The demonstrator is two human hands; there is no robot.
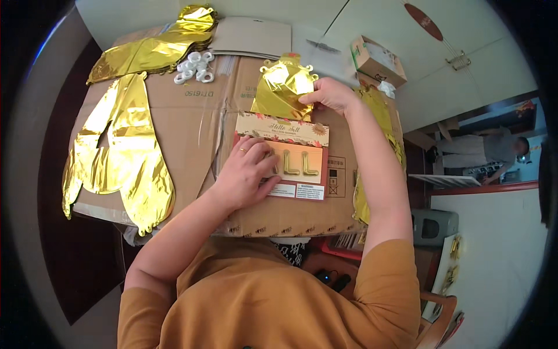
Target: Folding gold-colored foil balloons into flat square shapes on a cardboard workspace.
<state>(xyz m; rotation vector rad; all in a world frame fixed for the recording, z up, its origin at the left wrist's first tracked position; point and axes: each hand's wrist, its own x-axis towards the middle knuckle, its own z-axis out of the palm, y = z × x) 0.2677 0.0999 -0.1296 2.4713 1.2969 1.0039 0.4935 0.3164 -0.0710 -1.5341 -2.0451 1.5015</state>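
A flat balloon banner package [294, 160], with a printed leafy header and gold letters on its front, lies on a large cardboard box [192, 116]. My left hand [247, 171] rests on the package's left side, fingers laid over its face and thumb apart near the lower edge. Just beyond the package is a folded gold foil balloon [283, 87] with small loops along its top. My right hand [332, 96] pinches the right edge of this foil between thumb and fingers. The foil's lower end meets the package's top edge; whether it goes inside cannot be seen.
Flat gold foil balloons lie at left [125, 145], and a stack of them [154, 52] at far left. White rings [195, 67] sit beside that stack. More gold foil [363, 198] hangs along the box's right side. A small open carton [378, 61] stands far right. Another person [488, 151] is beyond the doorway.
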